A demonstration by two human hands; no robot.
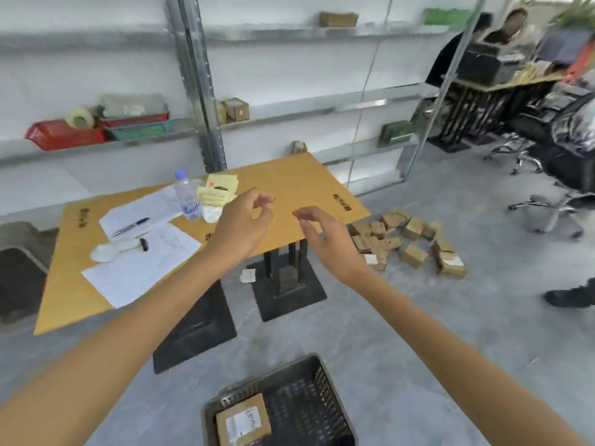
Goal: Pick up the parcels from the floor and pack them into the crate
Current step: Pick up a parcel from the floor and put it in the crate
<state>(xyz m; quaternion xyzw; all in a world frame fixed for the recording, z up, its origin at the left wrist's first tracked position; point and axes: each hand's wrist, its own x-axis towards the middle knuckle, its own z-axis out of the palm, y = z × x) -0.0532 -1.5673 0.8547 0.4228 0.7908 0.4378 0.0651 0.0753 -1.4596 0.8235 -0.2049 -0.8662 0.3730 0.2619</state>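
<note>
A pile of several small brown cardboard parcels [409, 243] lies on the grey floor to the right of the table. A dark plastic crate [309, 375] stands on the floor at the bottom centre, with one labelled brown parcel [243, 421] inside it at the left. My left hand [244, 220] and my right hand [325, 239] are both raised in front of me over the table's near edge. Their fingers are loosely curled and hold nothing. The parcels lie beyond and to the right of my right hand.
A wooden table [296, 181] on black metal bases carries papers, a pen, a water bottle [186, 196] and yellow slips. Metal shelving with baskets and boxes lines the wall behind. At the right are office chairs [553, 194], a desk with seated people and someone's shoe [570, 296].
</note>
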